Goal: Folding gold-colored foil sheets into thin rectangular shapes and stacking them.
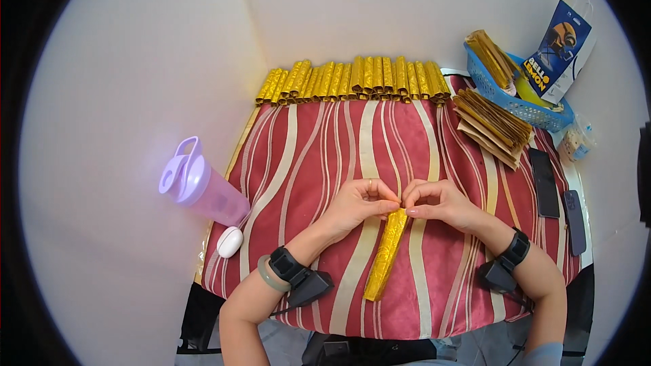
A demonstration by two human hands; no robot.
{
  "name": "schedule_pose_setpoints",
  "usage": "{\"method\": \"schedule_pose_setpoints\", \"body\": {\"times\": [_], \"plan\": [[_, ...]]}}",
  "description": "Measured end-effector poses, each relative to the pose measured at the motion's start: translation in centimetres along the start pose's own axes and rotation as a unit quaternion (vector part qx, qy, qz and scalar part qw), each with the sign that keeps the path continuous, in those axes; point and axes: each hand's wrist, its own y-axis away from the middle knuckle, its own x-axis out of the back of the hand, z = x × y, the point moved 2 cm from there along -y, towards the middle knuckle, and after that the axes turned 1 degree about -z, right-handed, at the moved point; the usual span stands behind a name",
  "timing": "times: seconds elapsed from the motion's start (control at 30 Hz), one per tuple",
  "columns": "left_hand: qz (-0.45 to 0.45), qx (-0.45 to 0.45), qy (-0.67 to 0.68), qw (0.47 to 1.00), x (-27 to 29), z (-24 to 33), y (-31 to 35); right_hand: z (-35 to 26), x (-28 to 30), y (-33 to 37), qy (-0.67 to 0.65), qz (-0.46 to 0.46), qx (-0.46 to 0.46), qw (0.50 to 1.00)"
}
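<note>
Over the middle of the striped cloth [319, 156], the left hand [357, 206] pinches the far end of a gold tube [385, 257] between thumb and fingertips, its grip narrow. Just beside it, the right hand [446, 206] is closed just as narrowly, thumb and bent fingers on the same end. The tube slants toward the cloth's near edge. Along the cloth's far edge lies a row of gold tubes [368, 76]; by its left edge leans a purple bottle [218, 195].
</note>
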Motion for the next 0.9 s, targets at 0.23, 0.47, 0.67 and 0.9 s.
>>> {"method": "schedule_pose_setpoints", "body": {"times": [0.23, 0.47, 0.67, 0.9], "plan": [[0.000, -0.004, 0.009, 1.000, 0.02, -0.29, -0.05, 0.32, 0.22, -0.04, 0.001, -0.005, 0.012, 1.000], [0.004, 0.008, 0.036, 0.999, 0.15, -0.36, -0.03, 0.19, -0.01, -0.06, -0.003, 0.015, -0.009, 1.000], [-0.005, 0.000, 0.050, 0.999, 0.34, -0.57, -0.15, 0.08, 0.02, -0.06, -0.011, 0.011, -0.006, 1.000], [0.000, 0.007, 0.050, 0.999, 0.30, -0.70, -0.17, 0.01, 0.01, -0.02, -0.002, 0.013, -0.004, 1.000]]}}
